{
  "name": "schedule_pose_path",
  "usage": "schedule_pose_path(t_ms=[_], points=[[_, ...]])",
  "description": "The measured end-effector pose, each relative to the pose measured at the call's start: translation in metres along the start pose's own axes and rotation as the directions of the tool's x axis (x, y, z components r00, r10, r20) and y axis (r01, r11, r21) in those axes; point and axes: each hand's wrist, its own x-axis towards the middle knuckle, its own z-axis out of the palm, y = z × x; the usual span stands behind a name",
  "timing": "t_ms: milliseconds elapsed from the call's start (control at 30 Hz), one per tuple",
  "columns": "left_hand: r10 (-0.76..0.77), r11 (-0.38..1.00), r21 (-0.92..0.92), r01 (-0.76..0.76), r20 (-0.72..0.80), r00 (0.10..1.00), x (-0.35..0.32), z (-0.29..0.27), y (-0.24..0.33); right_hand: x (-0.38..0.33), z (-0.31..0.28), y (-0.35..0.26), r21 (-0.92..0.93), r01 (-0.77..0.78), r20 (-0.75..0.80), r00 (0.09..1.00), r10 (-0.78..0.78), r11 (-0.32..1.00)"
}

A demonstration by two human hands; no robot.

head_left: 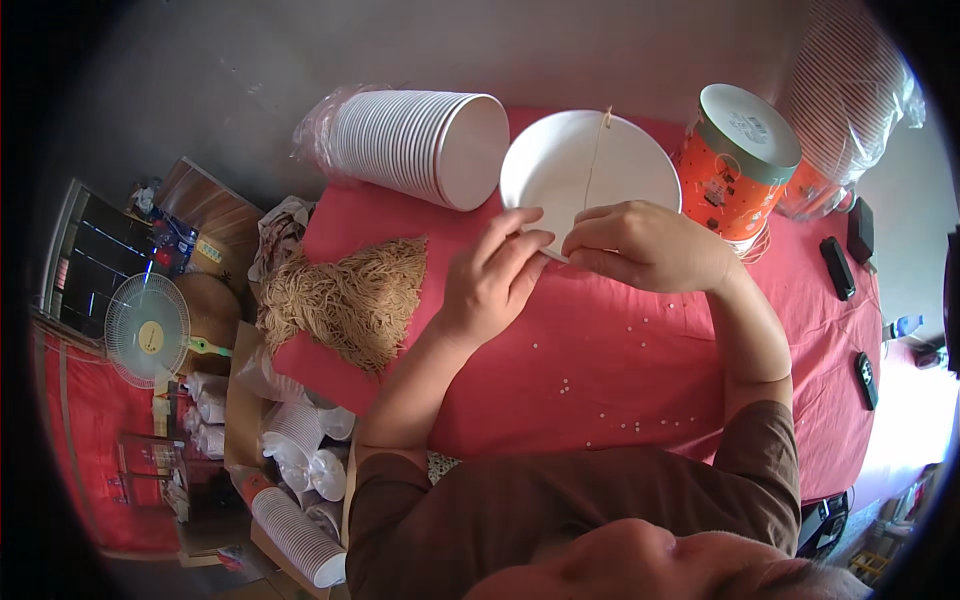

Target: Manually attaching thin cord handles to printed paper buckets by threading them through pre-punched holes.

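Left grip (488, 285): fingers bent, nearly closed about a slim pale piece (553, 255), perhaps rim
Right grip (645, 245): fingertips drawn in just beside it; cannot tell what they hold
White bucket (545, 165): mouth open, behind both hands
Cord (593, 160): tied at the far rim, crossing the mouth
Surface (510, 400): red cloth, tan cord bundle (355, 300), stacked buckets (390, 140)
Room: grey wall (600, 50), fan (148, 330) at left

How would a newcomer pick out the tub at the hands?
On the red tablecloth, look just beyond the left hand and right hand. There a single white tub sits between nested white tubs and an orange tub. Only this one has a tan string at its far rim.
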Motion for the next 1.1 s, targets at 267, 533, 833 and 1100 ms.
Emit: schedule_pose_path(t_ms=[267, 533, 833, 1100], points=[[-0.157, 0.978, -0.137, 0.154, -0.009, 0.988, -0.004, 0.007, -0.012, 0.007, 0.011, 0.001, 0.022, -0.161, 0.03, 0.987, 0.16, 0.987], [-0.289, 0.932, -0.227, 0.282, 0.003, 0.957, -0.005, 0.007, -0.008, 0.009, 0.019, 0.006, -0.009, -0.206, -0.036, 0.978, 0.205, 0.979], [-0.311, 0.913, -0.285, 0.293, -0.019, 0.95, -0.014, 0.021, -0.009, 0.007, 0.024, 0.003, -0.088, -0.218, -0.089, 0.974, 0.21, 0.972], [-0.428, 0.855, -0.364, 0.37, -0.092, 0.899, -0.008, -0.001, -0.024, 0.001, 0.004, 0.006, -0.135, -0.358, -0.204, 0.923, 0.327, 0.924]])
